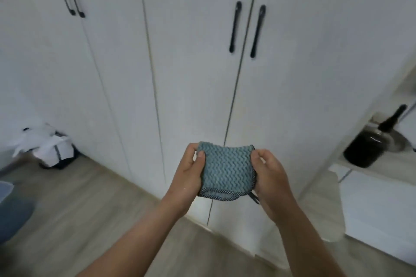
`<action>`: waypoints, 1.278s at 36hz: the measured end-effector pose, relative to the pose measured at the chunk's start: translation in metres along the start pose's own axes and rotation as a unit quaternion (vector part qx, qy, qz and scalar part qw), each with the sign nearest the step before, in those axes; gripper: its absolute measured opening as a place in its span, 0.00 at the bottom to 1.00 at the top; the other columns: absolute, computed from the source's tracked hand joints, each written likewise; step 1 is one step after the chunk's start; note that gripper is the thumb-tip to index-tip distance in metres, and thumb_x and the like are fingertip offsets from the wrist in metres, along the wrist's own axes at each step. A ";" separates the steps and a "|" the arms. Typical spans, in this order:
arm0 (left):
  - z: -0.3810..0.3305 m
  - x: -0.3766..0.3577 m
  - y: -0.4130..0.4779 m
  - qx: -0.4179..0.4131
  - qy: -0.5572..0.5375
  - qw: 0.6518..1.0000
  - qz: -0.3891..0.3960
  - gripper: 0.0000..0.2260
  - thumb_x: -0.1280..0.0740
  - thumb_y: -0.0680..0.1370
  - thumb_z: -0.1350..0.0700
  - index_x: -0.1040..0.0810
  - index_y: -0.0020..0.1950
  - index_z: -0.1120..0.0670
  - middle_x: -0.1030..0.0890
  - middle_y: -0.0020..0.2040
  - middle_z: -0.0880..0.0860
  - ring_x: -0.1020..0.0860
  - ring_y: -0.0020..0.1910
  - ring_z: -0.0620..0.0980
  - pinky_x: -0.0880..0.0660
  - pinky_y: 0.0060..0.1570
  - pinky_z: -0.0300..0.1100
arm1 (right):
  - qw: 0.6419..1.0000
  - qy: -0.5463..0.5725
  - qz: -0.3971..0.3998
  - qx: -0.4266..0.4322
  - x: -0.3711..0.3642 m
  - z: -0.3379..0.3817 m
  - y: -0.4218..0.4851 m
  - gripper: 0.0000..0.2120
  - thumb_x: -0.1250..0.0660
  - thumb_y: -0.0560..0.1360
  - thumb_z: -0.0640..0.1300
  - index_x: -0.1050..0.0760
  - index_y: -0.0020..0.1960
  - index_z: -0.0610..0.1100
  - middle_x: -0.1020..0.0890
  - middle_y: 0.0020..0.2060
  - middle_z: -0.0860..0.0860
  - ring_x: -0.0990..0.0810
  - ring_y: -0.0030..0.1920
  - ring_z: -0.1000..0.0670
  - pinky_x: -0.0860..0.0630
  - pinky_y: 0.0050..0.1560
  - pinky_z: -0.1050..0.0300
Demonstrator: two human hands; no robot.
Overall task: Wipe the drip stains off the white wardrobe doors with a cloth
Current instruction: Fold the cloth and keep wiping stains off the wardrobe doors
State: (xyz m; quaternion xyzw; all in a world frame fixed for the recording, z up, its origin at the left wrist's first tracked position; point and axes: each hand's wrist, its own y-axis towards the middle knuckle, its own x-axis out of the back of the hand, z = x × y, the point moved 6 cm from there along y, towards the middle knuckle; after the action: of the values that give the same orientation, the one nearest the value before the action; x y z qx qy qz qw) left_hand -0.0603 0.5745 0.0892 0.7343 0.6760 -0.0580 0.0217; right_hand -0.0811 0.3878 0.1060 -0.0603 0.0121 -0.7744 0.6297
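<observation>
A folded teal cloth (226, 167) with a wavy weave and dark edging is held between both hands in front of the white wardrobe doors (191, 74). My left hand (188, 173) grips its left edge, thumb on the front. My right hand (271, 175) grips its right edge. The cloth is held away from the doors, low near their bottom. The doors carry black bar handles (235, 27). I cannot make out any drip stains in this blurred view.
A small bin (56, 153) stuffed with white paper stands on the wood floor at the left by the wardrobe. At the right, a shelf holds a dark jar (365, 150) and a dark bottle (392, 118). A blue object (9, 207) lies at the far left.
</observation>
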 end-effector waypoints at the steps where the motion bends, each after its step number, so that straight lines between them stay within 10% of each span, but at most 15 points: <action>1: -0.007 0.031 0.006 -0.010 -0.001 1.000 -0.019 0.10 0.42 0.87 0.47 0.23 0.52 0.42 0.17 0.46 0.47 0.18 0.47 0.47 0.21 0.43 0.42 | 1.000 -0.004 0.015 -0.002 -0.032 0.005 0.009 0.12 0.41 0.85 0.50 0.22 0.50 0.48 0.18 0.50 0.37 0.17 0.46 0.36 0.21 0.41 0.44; 6: -0.017 0.154 0.021 -0.002 -0.077 0.997 -0.016 0.19 0.25 0.75 0.46 0.27 0.61 0.49 0.20 0.54 0.70 0.20 0.49 0.63 0.27 0.51 0.63 | 0.995 0.030 0.093 -0.027 -0.166 0.024 0.044 0.11 0.40 0.85 0.52 0.22 0.50 0.49 0.17 0.49 0.41 0.16 0.44 0.42 0.19 0.44 0.41; 11: -0.016 0.246 0.026 -0.043 -0.115 0.988 -0.092 0.21 0.22 0.70 0.53 0.25 0.59 0.47 0.18 0.48 0.65 0.22 0.44 0.63 0.28 0.43 0.61 | 0.964 -0.009 0.261 -0.042 -0.282 0.036 0.064 0.19 0.32 0.77 0.59 0.25 0.56 0.44 0.15 0.49 0.40 0.14 0.50 0.40 0.17 0.51 0.35; 17: -0.016 0.361 0.049 -0.050 -0.108 0.963 -0.241 0.22 0.24 0.72 0.60 0.27 0.63 0.53 0.15 0.50 0.62 0.18 0.44 0.62 0.24 0.46 0.68 | 0.876 -0.014 0.477 -0.067 -0.414 0.028 0.100 0.28 0.24 0.73 0.35 0.33 0.68 0.43 0.17 0.57 0.36 0.17 0.57 0.33 0.20 0.57 0.34; 29: -0.059 0.537 0.145 -0.065 -0.087 0.930 -0.352 0.19 0.32 0.77 0.74 0.26 0.65 0.60 0.14 0.52 0.62 0.14 0.51 0.62 0.16 0.49 0.51 | 0.822 0.002 0.567 -0.043 -0.641 0.053 0.224 0.30 0.35 0.74 0.21 0.28 0.70 0.45 0.17 0.56 0.37 0.17 0.59 0.36 0.20 0.58 0.40; 36: -0.110 0.635 0.188 -0.108 -0.033 0.926 -0.361 0.14 0.33 0.76 0.76 0.15 0.50 0.59 0.13 0.48 0.59 0.14 0.48 0.55 0.18 0.46 0.44 | 0.801 0.015 0.598 0.027 -0.752 0.114 0.260 0.15 0.34 0.71 0.23 0.14 0.45 0.39 0.15 0.50 0.37 0.17 0.55 0.36 0.19 0.53 0.48; 42: -0.117 0.731 0.245 -0.122 -0.019 0.959 -0.256 0.22 0.38 0.74 0.78 0.14 0.37 0.54 0.18 0.59 0.53 0.21 0.61 0.61 0.24 0.55 0.51 | 0.804 0.003 0.593 0.051 -0.833 0.134 0.292 0.10 0.35 0.71 0.30 0.19 0.34 0.38 0.16 0.56 0.40 0.18 0.58 0.35 0.22 0.50 0.36; 46: -0.121 0.791 0.289 -0.098 -0.047 0.981 -0.160 0.13 0.38 0.70 0.65 0.15 0.39 0.53 0.15 0.54 0.57 0.19 0.52 0.57 0.26 0.51 0.43 | 0.818 -0.024 0.574 0.018 -0.882 0.129 0.316 0.20 0.45 0.80 0.23 0.21 0.38 0.38 0.16 0.52 0.35 0.16 0.53 0.33 0.19 0.54 0.34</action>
State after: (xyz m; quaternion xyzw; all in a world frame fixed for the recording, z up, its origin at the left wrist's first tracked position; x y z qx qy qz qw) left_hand 0.2968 1.3461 0.1053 0.6073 0.7855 -0.0292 0.1158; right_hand 0.4166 1.1913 0.1357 -0.0500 0.0156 -0.2710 0.9612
